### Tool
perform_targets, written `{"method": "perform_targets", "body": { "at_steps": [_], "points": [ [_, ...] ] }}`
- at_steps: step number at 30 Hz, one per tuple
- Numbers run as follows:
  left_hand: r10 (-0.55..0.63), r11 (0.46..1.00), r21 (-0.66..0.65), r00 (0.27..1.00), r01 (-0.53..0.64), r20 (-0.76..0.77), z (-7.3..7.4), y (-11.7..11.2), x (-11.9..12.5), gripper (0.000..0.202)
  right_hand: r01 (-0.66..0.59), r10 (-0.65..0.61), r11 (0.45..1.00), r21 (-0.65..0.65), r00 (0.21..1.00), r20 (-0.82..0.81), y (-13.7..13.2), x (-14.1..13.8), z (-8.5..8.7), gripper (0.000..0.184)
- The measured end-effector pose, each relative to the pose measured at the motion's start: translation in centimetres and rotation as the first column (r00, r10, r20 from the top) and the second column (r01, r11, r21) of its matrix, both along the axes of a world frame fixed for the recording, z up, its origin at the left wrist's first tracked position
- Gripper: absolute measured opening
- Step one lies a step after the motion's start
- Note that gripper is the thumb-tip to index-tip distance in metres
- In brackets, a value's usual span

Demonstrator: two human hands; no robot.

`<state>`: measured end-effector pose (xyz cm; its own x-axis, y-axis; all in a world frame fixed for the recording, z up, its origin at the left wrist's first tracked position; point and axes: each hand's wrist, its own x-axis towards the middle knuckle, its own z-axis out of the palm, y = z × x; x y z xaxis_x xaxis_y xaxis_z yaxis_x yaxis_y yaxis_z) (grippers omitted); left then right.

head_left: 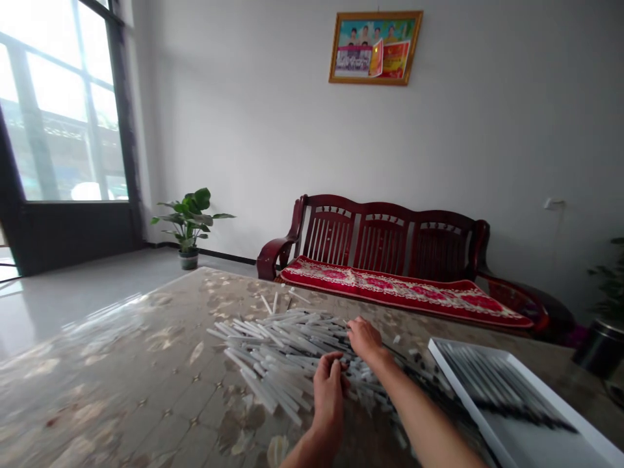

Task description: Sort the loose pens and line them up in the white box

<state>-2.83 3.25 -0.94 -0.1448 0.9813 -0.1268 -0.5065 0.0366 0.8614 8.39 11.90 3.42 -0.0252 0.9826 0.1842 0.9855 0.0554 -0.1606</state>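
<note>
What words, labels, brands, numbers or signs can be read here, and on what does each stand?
No text can be read.
Red sheet in the framed picture: possible lettering, too small and blurred to read.
White sticks and white tray: no lettering can be made out.

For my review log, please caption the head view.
Left hand and right hand at a heap of pale tubes on a patterned table, white tray alongside.
</note>
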Motion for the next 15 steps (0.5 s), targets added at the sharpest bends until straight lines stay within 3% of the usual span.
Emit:
{"method": "perform_targets", "body": {
  "at_steps": [8, 15],
  "points": [
    [-0.029, 0.999, -0.028, 1.0, 0.028, -0.006, -0.2, 0.2, 0.1, 0.015, 0.011, -0.011, 1.0, 0.0, 0.998, 0.056, -1.1, 0.2, 0.1, 0.012],
    [-0.086, 0.996, -0.019, 0.996, 0.086, -0.032, -0.1, -0.2, 0.3, 0.034, 0.041, -0.04, 0.999, 0.028, 0.999, -0.032, -6.6, 1.6, 0.9, 0.013]
  ]
}}
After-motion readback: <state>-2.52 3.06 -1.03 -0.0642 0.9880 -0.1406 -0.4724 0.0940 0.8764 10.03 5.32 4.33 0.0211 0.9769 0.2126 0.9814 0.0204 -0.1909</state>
